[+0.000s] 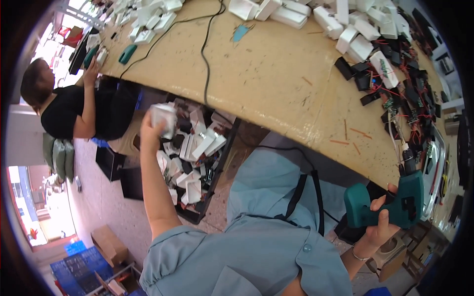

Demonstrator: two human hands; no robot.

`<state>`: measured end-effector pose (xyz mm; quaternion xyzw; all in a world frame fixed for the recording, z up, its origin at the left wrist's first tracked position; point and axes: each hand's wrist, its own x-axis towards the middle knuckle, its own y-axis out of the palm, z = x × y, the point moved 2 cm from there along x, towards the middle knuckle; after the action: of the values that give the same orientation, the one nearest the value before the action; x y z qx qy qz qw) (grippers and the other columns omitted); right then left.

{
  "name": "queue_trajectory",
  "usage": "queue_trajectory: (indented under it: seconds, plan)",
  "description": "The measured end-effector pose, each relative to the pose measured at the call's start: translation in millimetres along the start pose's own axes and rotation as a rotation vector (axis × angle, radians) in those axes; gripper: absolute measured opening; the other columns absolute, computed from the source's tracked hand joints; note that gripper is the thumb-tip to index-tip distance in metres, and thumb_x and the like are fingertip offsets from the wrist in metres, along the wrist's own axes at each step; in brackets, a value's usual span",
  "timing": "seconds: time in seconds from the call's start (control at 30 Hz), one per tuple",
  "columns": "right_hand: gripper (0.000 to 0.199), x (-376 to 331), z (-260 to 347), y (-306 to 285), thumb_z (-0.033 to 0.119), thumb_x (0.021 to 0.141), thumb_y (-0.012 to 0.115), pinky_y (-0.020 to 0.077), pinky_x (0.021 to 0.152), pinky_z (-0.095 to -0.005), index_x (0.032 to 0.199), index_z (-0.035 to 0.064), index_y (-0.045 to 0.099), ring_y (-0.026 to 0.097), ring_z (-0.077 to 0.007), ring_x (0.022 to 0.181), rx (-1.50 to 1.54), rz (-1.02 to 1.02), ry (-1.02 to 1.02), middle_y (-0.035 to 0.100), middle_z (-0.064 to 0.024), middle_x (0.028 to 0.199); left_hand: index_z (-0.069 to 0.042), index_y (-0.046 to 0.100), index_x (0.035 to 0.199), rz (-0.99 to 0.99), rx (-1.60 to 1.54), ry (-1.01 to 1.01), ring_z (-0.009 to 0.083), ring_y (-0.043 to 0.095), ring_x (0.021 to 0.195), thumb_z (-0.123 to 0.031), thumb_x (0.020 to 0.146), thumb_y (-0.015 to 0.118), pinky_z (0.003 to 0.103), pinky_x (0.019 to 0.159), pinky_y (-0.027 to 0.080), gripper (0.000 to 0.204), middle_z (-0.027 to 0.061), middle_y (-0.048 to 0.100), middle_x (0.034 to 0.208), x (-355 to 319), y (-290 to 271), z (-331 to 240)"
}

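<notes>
My left hand (150,129) is closed on a white plastic housing (166,118), slightly blurred, over a black crate (213,190) beside the table's near edge. Several white housings (193,190) and dark parts lie jumbled inside that crate. At the right, my right hand (381,228) grips a green power screwdriver (409,200) around its handle. Its dark chuck and bit point away from me, past the table edge toward a heap of black parts with red wires (412,93).
White housings are piled along the far side of the tan table (266,84). A black cable (206,64) crosses it, and thin brown strips (360,133) lie at the right. A co-worker (69,108) at the left holds a green tool. Blue crates (81,269) stand on the floor.
</notes>
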<state>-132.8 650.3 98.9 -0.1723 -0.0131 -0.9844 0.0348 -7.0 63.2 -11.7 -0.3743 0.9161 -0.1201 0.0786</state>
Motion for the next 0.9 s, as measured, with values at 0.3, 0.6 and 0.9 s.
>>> queue_trajectory:
  seconds: [0.3, 0.6, 0.9]
  plan:
    - [0.067, -5.6, 8.0, -5.0, 0.021, 0.075, 0.068, 0.0436, 0.053, -0.0227, 0.126, -0.0037, 0.034, 0.053, -0.0137, 0.064, -0.051, -0.067, 0.009, 0.051, -0.0199, 0.113, 0.004, 0.043, 0.124, 0.091, 0.608, -0.011, 0.0265, 0.054, 0.105, -0.023, 0.06, 0.074, 0.033, 0.09, 0.04, 0.077, 0.0204, 0.054, 0.116, 27.5, 38.9, 15.9]
    - [0.068, 5.2, -5.7, -7.3, 0.023, 0.074, 0.07, 0.0446, 0.051, -0.0222, 0.125, -0.004, 0.035, 0.054, -0.0148, 0.064, 0.166, -0.069, 0.077, 0.051, -0.019, 0.114, 0.005, 0.057, 0.106, 0.456, -0.121, 0.188, 0.0107, 0.054, 0.07, -0.016, 0.085, 0.055, 0.023, 0.066, 0.044, 0.029, 0.0037, 0.058, 0.08, 69.2, 138.6, -184.1]
    - [0.069, 22.9, 2.9, -0.4, 0.017, 0.073, 0.07, 0.0463, 0.05, -0.0236, 0.125, -0.0051, 0.032, 0.055, -0.0163, 0.063, 0.229, -0.161, 0.173, 0.051, -0.0197, 0.112, 0.0, 0.057, 0.109, 0.048, 0.237, 0.779, 0.0139, 0.058, 0.085, -0.019, 0.082, 0.06, 0.025, 0.076, 0.044, 0.033, 0.0082, 0.063, 0.095, 250.3, 309.6, -243.1]
